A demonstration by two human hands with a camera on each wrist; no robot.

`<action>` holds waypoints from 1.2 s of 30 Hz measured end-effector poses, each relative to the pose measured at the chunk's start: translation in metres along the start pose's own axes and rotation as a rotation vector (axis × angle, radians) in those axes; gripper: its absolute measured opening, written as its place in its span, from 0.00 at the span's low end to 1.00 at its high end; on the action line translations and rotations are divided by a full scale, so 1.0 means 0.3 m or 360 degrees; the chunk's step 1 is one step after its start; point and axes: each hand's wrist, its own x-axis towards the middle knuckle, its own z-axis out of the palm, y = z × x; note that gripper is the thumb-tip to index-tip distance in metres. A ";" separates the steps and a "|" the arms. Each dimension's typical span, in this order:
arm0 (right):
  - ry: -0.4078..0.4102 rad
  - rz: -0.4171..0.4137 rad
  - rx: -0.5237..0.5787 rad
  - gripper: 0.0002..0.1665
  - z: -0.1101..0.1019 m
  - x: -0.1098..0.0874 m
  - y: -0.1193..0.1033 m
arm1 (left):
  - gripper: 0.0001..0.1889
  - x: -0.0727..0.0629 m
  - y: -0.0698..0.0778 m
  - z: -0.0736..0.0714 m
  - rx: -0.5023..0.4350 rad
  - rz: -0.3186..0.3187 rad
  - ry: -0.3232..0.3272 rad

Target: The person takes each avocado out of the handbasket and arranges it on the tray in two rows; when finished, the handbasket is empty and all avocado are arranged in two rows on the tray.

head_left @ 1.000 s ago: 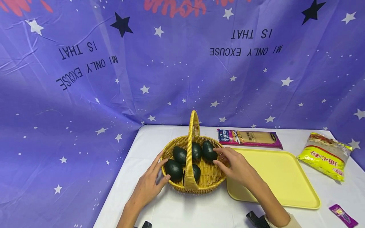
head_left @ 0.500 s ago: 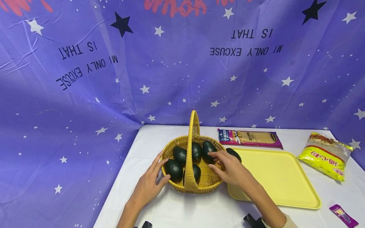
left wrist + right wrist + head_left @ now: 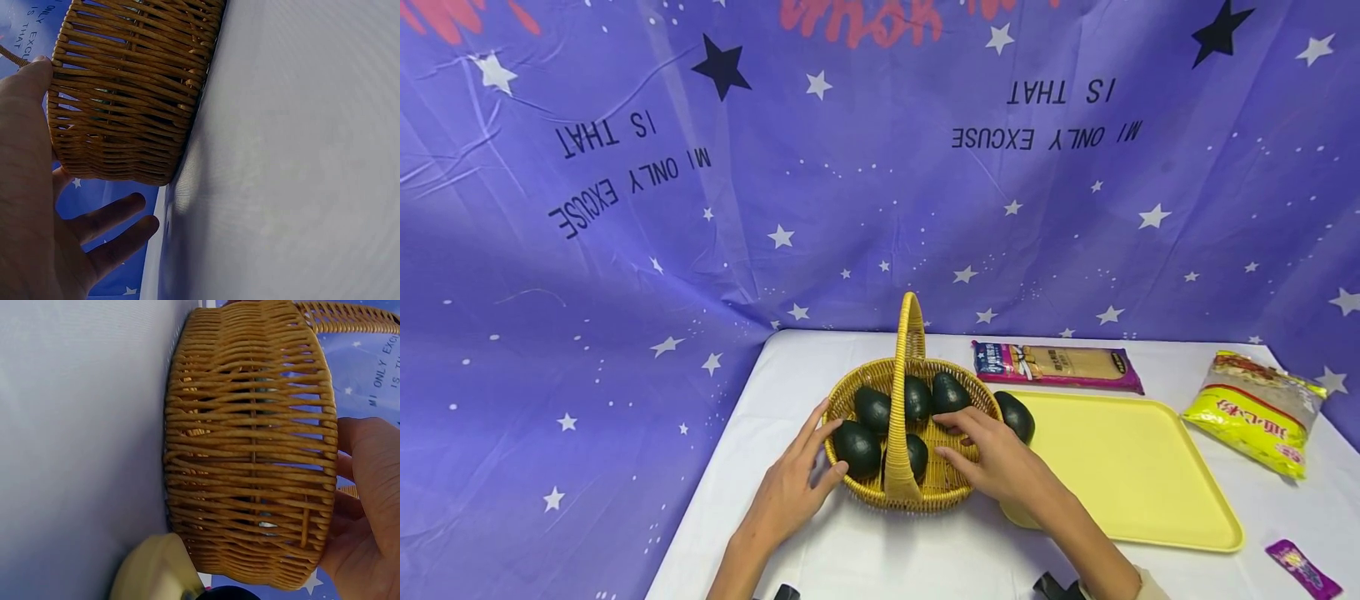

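Note:
In the head view a yellow wicker basket (image 3: pixel 943 498) with a tall handle holds several dark green avocados (image 3: pixel 857 450). My left hand (image 3: pixel 786 492) touches its left rim with thumb and index finger; in the left wrist view the other fingers spread straight beside the wicker. Over the basket's right side reaches my right hand (image 3: pixel 996 462), holding nothing, fingers loosely bent. Its fingertips are just below the rear right avocado (image 3: pixel 951 392). Another avocado (image 3: pixel 1015 417) lies on the yellow tray (image 3: pixel 1135 475) at its rear left corner, partly behind that hand.
Behind the tray lies a flat pack of noodles (image 3: pixel 1060 367). A yellow bag of pasta (image 3: pixel 1255 412) lies to its right, and a small purple packet (image 3: pixel 1302 568) at the front right. A purple starry cloth (image 3: pixel 850 208) hangs behind the white table (image 3: pixel 820 562).
My right hand has moved left and toward me, from the basket's right rim to over its inside. The avocado on the tray has come into view. My left hand has stayed put.

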 end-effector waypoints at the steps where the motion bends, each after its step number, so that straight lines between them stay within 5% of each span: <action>1: -0.0009 0.0008 0.0000 0.25 0.002 -0.001 -0.003 | 0.33 -0.001 -0.001 0.000 0.0002 -0.0002 -0.0001; 36: -0.0136 -0.0042 -0.0002 0.24 0.045 0.015 -0.051 | 0.33 0.002 0.000 -0.006 -0.0032 -0.0035 -0.0033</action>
